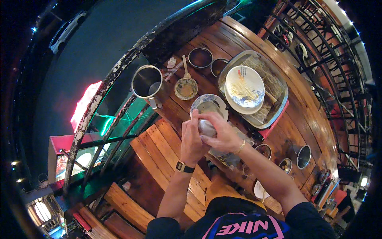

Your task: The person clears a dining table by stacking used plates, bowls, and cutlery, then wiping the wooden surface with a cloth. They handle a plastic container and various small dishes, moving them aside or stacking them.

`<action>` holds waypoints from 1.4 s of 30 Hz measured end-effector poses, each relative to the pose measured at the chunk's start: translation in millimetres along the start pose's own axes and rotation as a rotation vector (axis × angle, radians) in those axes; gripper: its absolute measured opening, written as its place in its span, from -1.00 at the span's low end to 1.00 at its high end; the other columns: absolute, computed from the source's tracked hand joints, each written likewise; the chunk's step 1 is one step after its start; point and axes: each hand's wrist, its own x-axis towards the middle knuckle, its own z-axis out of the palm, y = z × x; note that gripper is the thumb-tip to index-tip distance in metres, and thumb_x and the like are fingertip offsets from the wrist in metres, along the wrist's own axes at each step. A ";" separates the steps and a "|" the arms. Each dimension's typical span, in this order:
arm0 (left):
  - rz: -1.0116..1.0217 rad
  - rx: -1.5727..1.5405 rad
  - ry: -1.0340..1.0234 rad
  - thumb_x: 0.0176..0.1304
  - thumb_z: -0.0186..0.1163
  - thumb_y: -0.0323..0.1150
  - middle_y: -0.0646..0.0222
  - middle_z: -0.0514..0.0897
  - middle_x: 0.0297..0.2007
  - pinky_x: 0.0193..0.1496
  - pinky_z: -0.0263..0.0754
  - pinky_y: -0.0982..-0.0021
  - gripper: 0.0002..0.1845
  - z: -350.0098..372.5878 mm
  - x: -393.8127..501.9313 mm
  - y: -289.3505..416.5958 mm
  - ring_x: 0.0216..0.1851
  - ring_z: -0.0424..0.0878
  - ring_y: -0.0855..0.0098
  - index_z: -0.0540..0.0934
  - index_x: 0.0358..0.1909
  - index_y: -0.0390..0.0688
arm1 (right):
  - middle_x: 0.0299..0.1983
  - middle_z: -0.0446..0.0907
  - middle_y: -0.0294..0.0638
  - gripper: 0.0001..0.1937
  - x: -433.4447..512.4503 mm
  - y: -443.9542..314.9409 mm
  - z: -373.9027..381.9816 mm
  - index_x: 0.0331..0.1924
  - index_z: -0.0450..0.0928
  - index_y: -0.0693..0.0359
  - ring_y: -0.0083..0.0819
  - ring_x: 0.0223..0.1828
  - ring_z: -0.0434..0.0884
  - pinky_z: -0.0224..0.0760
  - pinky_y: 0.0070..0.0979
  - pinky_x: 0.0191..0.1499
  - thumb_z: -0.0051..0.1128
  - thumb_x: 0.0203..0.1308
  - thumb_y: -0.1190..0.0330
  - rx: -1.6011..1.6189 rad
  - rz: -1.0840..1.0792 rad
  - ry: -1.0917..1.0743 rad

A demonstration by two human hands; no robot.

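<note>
Both of my hands are around a small, pale, shiny rounded object point(207, 128), perhaps a metal cup or bowl. My left hand point(190, 139), with a watch at the wrist, grips its left side. On its right side are the curved fingers of my right hand point(222, 133), a bracelet at that wrist. Fingers cover much of the object, so its exact kind is unclear. Just beyond the hands sits a blue-and-white bowl point(222, 103) with pale contents, partly hidden by my fingers. Farther off, a small round dish point(186, 88) holds brownish remains, with a light-coloured spoon point(185, 67) at it.
Stacked plates point(244, 86) with food remains rest on a metal tray point(282, 112), right on the wooden table point(298, 119). A large metal pitcher point(147, 82) stands by the railing point(110, 74). Metal cups point(303, 156) lie or stand at right. A wooden bench point(158, 149) is below left.
</note>
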 end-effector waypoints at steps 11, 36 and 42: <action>-0.203 -0.303 -0.062 0.17 0.49 -0.22 -0.03 0.47 0.41 0.39 0.49 0.04 -0.21 32.5 162.3 -115.9 0.36 0.48 0.05 0.44 0.42 -0.24 | 0.20 0.59 0.01 -0.33 -55.1 -44.7 -118.8 0.28 0.57 0.22 -0.02 0.28 0.57 0.40 -0.18 0.38 0.60 0.03 0.38 -0.179 0.117 0.247; -0.471 0.569 -0.475 0.09 0.44 -0.40 -0.09 0.78 0.05 0.26 0.61 -0.01 -0.57 97.2 266.0 -288.7 0.17 0.72 -0.15 0.64 0.03 -0.20 | 0.20 0.55 -0.11 -0.36 -199.8 -61.0 -150.5 0.26 0.56 0.19 -0.20 0.29 0.55 0.38 -0.28 0.38 0.50 -0.02 0.48 0.088 0.545 0.574; -0.360 0.502 -0.265 0.04 0.39 -0.43 -0.15 0.78 -0.02 0.19 0.62 -0.02 -0.60 65.9 278.2 -238.2 0.09 0.73 -0.20 0.60 -0.03 -0.25 | 0.21 0.55 -0.14 -0.37 -208.3 -63.3 -151.7 0.28 0.55 0.22 -0.25 0.29 0.55 0.36 -0.30 0.39 0.47 0.04 0.48 0.109 0.572 0.595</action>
